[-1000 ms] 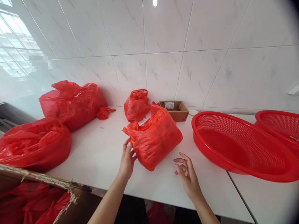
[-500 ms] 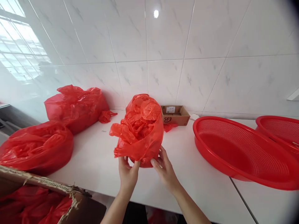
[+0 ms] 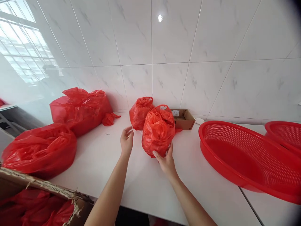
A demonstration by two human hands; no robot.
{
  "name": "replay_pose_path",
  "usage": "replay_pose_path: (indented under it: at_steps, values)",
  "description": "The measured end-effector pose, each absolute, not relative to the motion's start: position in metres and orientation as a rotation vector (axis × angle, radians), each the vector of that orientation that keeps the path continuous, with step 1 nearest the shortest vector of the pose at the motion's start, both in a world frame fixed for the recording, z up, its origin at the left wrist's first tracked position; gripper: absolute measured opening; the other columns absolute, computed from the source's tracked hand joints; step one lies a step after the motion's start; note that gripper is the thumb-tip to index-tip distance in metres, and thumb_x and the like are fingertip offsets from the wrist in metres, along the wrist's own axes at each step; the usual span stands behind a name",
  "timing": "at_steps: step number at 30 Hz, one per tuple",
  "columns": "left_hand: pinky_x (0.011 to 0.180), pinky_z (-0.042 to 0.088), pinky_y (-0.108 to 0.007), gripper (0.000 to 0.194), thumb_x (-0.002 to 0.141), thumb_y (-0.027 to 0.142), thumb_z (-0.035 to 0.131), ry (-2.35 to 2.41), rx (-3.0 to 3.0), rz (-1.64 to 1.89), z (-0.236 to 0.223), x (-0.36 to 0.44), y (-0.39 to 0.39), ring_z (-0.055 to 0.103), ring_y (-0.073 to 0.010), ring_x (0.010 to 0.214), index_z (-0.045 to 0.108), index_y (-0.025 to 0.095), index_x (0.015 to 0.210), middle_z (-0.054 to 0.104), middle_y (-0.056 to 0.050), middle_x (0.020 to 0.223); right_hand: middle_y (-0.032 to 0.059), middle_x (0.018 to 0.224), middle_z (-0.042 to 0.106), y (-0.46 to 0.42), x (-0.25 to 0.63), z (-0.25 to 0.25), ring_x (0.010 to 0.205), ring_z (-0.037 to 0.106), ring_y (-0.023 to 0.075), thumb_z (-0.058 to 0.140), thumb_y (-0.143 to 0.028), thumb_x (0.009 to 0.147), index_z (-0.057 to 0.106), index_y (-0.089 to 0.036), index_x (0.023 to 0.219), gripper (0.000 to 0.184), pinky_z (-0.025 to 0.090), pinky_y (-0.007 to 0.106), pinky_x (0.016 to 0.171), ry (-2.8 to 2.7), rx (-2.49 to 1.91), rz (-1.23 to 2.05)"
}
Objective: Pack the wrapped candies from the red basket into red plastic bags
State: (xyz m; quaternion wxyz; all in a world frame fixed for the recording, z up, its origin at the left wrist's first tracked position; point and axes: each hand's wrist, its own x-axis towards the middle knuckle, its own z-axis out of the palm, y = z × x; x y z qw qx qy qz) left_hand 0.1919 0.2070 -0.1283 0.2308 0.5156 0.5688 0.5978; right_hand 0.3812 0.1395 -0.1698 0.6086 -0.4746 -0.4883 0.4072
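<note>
A filled red plastic bag (image 3: 158, 131) stands upright on the white counter (image 3: 145, 185) in the middle of the view. My right hand (image 3: 166, 160) grips its lower front, fingers wrapped against the plastic. Left of the bag and apart from it, my left hand (image 3: 126, 141) hovers with its fingers loosely spread and nothing in them. A smaller red bag (image 3: 140, 112) sits just behind, against the tiled wall.
Two big stuffed red bags (image 3: 80, 108) (image 3: 39, 150) lie at the left. A torn cardboard box (image 3: 35, 201) with red bags fills the lower left corner. A small open carton (image 3: 184, 118) stands by the wall. Two red perforated basins (image 3: 246, 160) (image 3: 285, 133) occupy the right.
The bag went from lying on its side to being lifted by both hands, and now stands upright. My left hand has let go and moved off to the left; my right hand still holds it.
</note>
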Motion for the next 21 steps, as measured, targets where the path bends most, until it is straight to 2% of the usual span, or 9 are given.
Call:
replay_pose_path:
  at_steps: [2,4,6,7,9,12,14,17,21]
  values:
    - [0.105,0.038,-0.047,0.068,0.082,0.037,0.061,1.711,1.419,1.635,-0.125,0.193,0.243,0.039,-0.0312,0.135,0.035,0.022,0.143,0.036,-0.017,0.151,0.0116,0.145,0.043,0.146,0.382,-0.171,0.127,0.048,0.0281,0.075,-0.046,0.070,0.019,-0.027,0.151,0.100,0.048,0.042,0.097,-1.137,-1.140,0.904]
    - [0.109,0.032,-0.051,0.089,0.071,0.035,0.075,1.814,1.478,1.568,-0.123,0.198,0.277,0.025,-0.0359,0.142,0.029,0.026,0.147,0.021,-0.016,0.157,0.0108,0.143,0.045,0.153,0.385,-0.176,0.126,0.049,0.0267,0.073,-0.045,0.073,0.024,-0.027,0.148,0.091,0.046,0.042,0.099,-1.141,-1.170,0.930]
    - [0.109,0.029,-0.056,0.089,0.070,0.035,0.078,1.894,1.538,1.489,-0.122,0.203,0.304,0.018,-0.0394,0.143,0.033,0.029,0.146,0.013,-0.014,0.160,0.0103,0.133,0.053,0.159,0.389,-0.183,0.113,0.058,0.0249,0.071,-0.044,0.076,0.033,-0.026,0.140,0.076,0.049,0.041,0.094,-1.124,-1.193,0.979]
    - [0.108,0.030,-0.058,0.081,0.073,0.036,0.076,1.931,1.559,1.453,-0.123,0.205,0.314,0.019,-0.0400,0.142,0.036,0.029,0.144,0.014,-0.012,0.160,0.0095,0.125,0.057,0.161,0.391,-0.187,0.103,0.061,0.0236,0.070,-0.043,0.076,0.038,-0.026,0.134,0.069,0.051,0.039,0.088,-1.112,-1.202,0.997]
    - [0.103,0.036,-0.059,0.061,0.082,0.036,0.068,1.998,1.591,1.391,-0.124,0.203,0.330,0.033,-0.0374,0.136,0.045,0.025,0.138,0.027,-0.012,0.154,0.0065,0.108,0.062,0.164,0.394,-0.192,0.086,0.062,0.0204,0.069,-0.042,0.076,0.044,-0.024,0.122,0.055,0.054,0.035,0.076,-1.089,-1.214,0.999]
    - [0.094,0.047,-0.050,0.041,0.088,0.033,0.062,2.079,1.626,1.321,-0.121,0.185,0.345,0.053,-0.0284,0.117,0.055,0.020,0.126,0.050,-0.011,0.136,0.0018,0.089,0.058,0.165,0.394,-0.193,0.072,0.056,0.0162,0.067,-0.039,0.077,0.046,-0.024,0.107,0.040,0.052,0.029,0.065,-1.087,-1.218,0.962]
    - [0.091,0.049,-0.047,0.037,0.088,0.032,0.062,2.128,1.635,1.305,-0.116,0.162,0.349,0.057,-0.0261,0.111,0.057,0.018,0.122,0.055,-0.011,0.129,0.0001,0.083,0.054,0.162,0.390,-0.192,0.068,0.052,0.0142,0.065,-0.038,0.078,0.045,-0.023,0.102,0.034,0.050,0.027,0.061,-1.081,-1.203,0.948]
    - [0.092,0.049,-0.049,0.037,0.089,0.032,0.061,2.211,1.598,1.325,-0.107,0.118,0.346,0.057,-0.0266,0.112,0.057,0.018,0.123,0.055,-0.011,0.130,-0.0019,0.079,0.050,0.156,0.382,-0.190,0.065,0.048,0.0125,0.064,-0.036,0.079,0.043,-0.023,0.100,0.032,0.048,0.025,0.060,-1.063,-1.149,0.978]
    - [0.088,0.051,-0.047,0.036,0.089,0.032,0.061,2.223,1.495,1.292,-0.098,0.060,0.331,0.059,-0.0249,0.107,0.057,0.016,0.121,0.058,-0.011,0.125,-0.0026,0.081,0.048,0.148,0.372,-0.187,0.066,0.047,0.0117,0.065,-0.036,0.080,0.042,-0.024,0.099,0.032,0.047,0.025,0.061,-1.058,-1.084,1.056]
